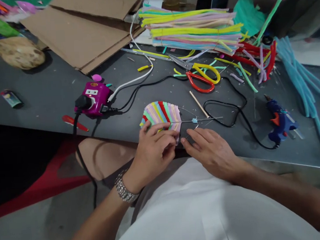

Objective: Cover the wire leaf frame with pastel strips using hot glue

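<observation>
A fan-shaped piece of pastel and red pipe-cleaner strips (159, 114) lies on the dark grey tabletop (49, 91), close to its front edge. A thin wire stem (204, 119) with a small blue bead (194, 120) runs right from it. My left hand (153, 152), with a metal wristwatch, is closed over the fan's lower part and hides it. My right hand (211, 153) lies just to the right, its fingertips at the fan's lower edge. I cannot tell whether those fingers grip anything.
Bundled pipe cleaners (194, 30) stand at the back beside red-and-yellow scissors (200, 74). A blue glue gun (280, 121) sits at the right, a magenta power unit (93, 99) at the left. Black cables, a wooden stick (199, 104), and cardboard sheets (81, 30) also lie about.
</observation>
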Action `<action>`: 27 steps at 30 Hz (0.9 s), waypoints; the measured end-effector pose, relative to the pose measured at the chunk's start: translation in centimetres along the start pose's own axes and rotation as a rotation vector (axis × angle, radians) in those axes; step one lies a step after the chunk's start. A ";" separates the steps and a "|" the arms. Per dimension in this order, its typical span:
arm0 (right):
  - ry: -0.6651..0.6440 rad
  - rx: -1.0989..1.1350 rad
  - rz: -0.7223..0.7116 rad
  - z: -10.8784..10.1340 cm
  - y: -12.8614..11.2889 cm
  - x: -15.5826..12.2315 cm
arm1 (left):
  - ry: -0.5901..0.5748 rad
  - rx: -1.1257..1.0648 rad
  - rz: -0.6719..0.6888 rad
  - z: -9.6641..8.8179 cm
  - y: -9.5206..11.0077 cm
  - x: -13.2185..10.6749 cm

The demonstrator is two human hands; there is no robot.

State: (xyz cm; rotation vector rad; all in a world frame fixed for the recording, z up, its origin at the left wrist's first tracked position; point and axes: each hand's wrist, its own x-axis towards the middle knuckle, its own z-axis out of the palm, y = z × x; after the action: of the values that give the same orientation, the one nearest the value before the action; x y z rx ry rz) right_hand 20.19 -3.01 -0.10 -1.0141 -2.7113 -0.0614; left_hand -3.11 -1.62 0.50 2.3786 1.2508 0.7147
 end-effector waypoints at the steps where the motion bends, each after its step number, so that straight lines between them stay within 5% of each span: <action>1: -0.015 -0.020 -0.012 -0.1 -0.1 0.1 | -0.010 0.005 -0.002 -0.1 0.0 0.2; 11: -0.103 -0.022 -0.058 -0.5 -0.2 0.4 | -0.157 0.075 -0.077 -1.1 0.1 2.6; 20: -0.092 -0.090 -0.088 -0.5 -0.2 0.5 | -0.167 0.163 -0.172 -0.3 0.5 3.5; 27: -0.008 -0.009 -0.034 0.1 -0.1 0.2 | -0.151 0.073 -0.091 -1.1 0.1 2.9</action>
State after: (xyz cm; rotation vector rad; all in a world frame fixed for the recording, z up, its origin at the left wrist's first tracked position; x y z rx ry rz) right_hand 19.96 -2.97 -0.12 -0.9730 -2.7385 -0.0762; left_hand -2.31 0.79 2.21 2.3657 1.3314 0.4607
